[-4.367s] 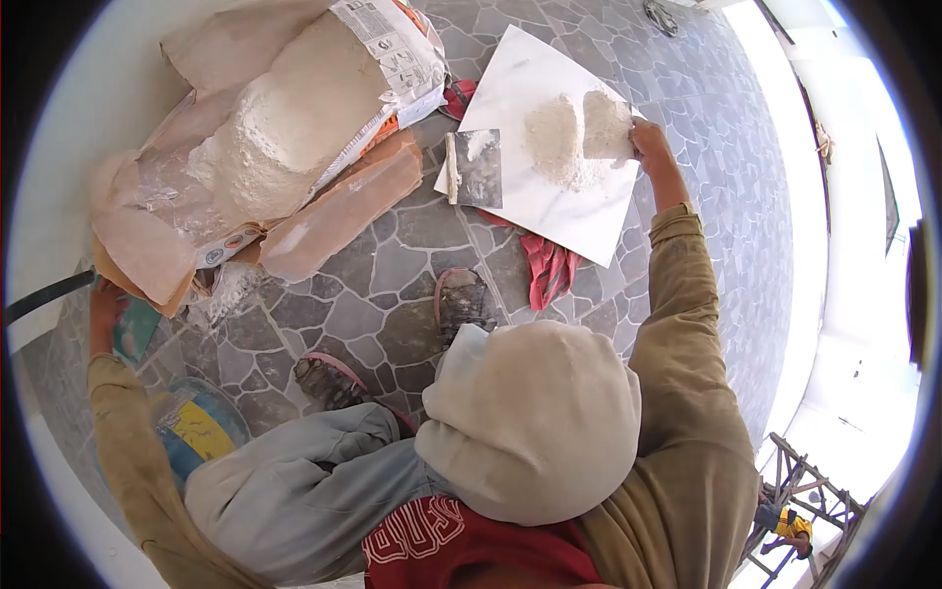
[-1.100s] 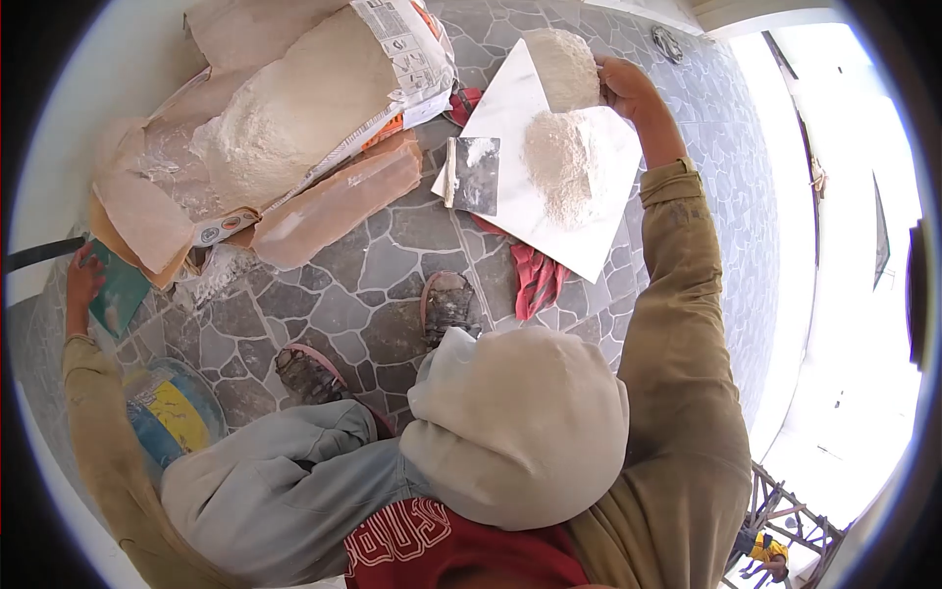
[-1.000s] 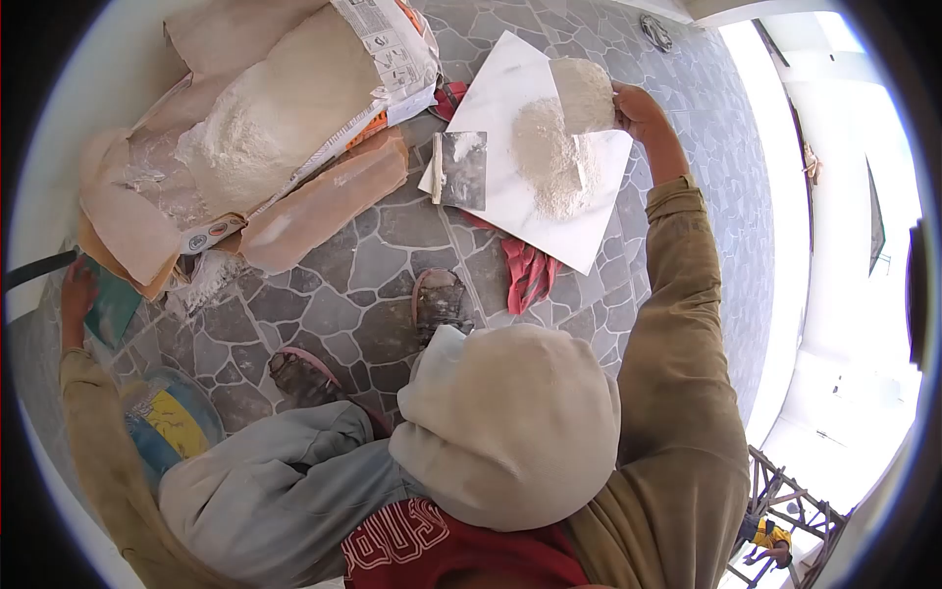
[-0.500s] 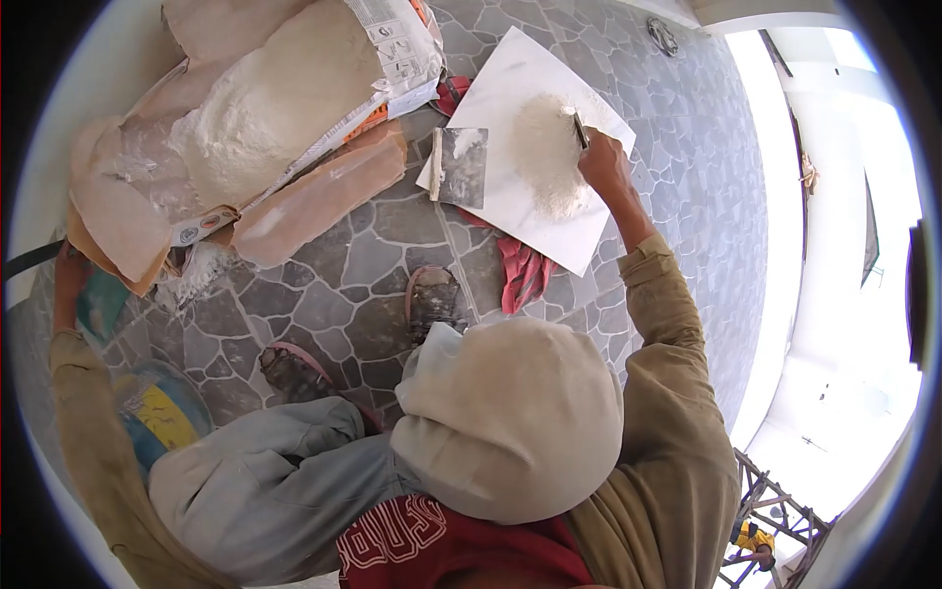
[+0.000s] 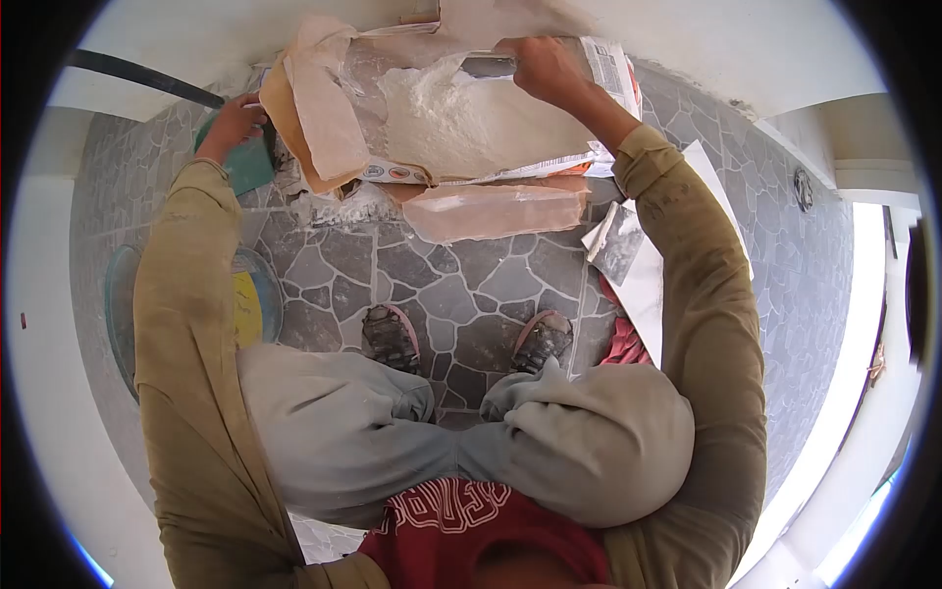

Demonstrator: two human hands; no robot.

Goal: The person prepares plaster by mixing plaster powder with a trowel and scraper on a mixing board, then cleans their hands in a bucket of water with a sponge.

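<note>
A torn paper bag [image 5: 329, 128] of off-white powder [image 5: 432, 103] lies open before me. My right hand [image 5: 554, 71] is closed around a scraper [image 5: 488, 67], its flat metal blade at the powder near the bag's far side; its handle is hidden in my fingers. My left hand [image 5: 238, 123] is at the bag's left edge, fingers curled against the paper, beside a green sheet-like piece [image 5: 250, 165]. On the right, partly behind my right sleeve, a white board [image 5: 648, 294] lies on the floor with a powder-smeared flat plate [image 5: 616, 240] on it.
A black hose or pipe [image 5: 147, 77] runs in at upper left. A blue and yellow bucket [image 5: 257, 299] stands by my left arm. Red cloth [image 5: 625, 344] lies by the board. The stone-patterned floor [image 5: 451, 294] lies under my shoes, with a wall [image 5: 687, 34] beyond the bag.
My right hand has moved with the scraper from the powder heap on the board into the paper bag. My view has turned toward the bag. The left hand stays by the bag's left edge.
</note>
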